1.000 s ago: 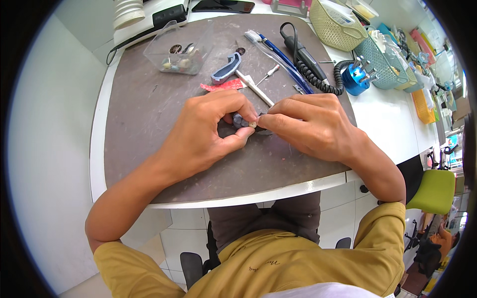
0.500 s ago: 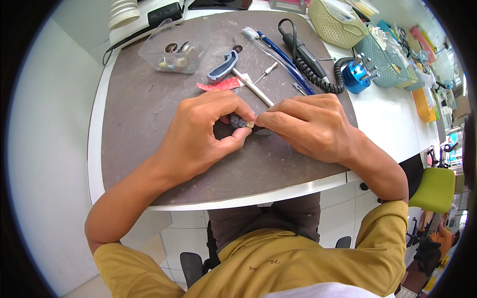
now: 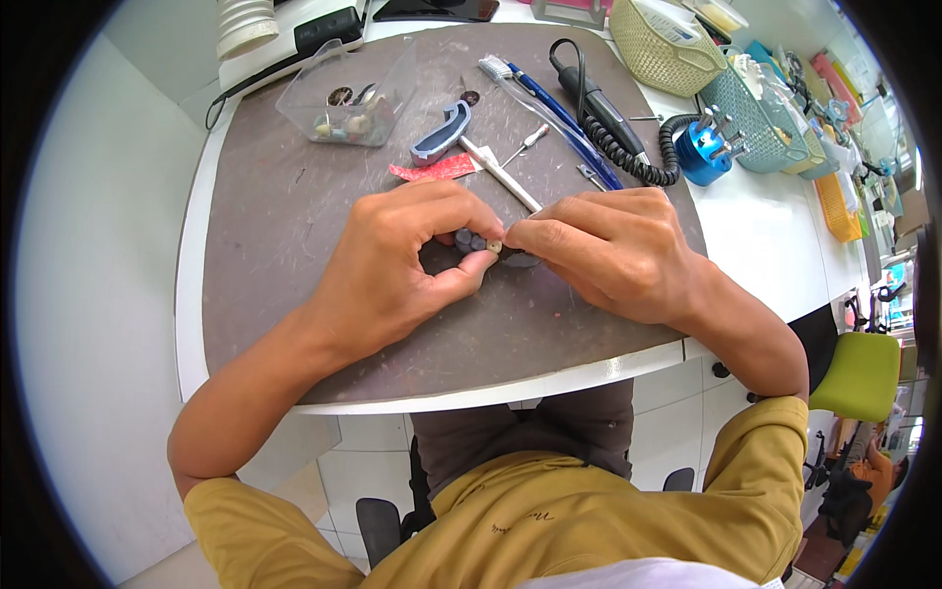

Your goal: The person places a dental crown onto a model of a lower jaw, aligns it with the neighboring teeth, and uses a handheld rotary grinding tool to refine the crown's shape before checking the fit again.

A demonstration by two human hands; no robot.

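Position barely changes mid-frame, so work apparently continues: our left hand (image 3: 378, 265) pinches a grey tooth model (image 3: 471, 240), though our right hand's (image 3: 608, 250) grip we cannot tell.

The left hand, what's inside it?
In the left hand, a lumpy grey-blue piece shows, with a cream tooth-like bit at its right end. Its underside is covered and can't be seen.

only illegible script (image 3: 539, 515) on mustard shirt (image 3: 628, 501)

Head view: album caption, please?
Left hand pinches a grey tooth model with a cream tooth; right hand alongside.
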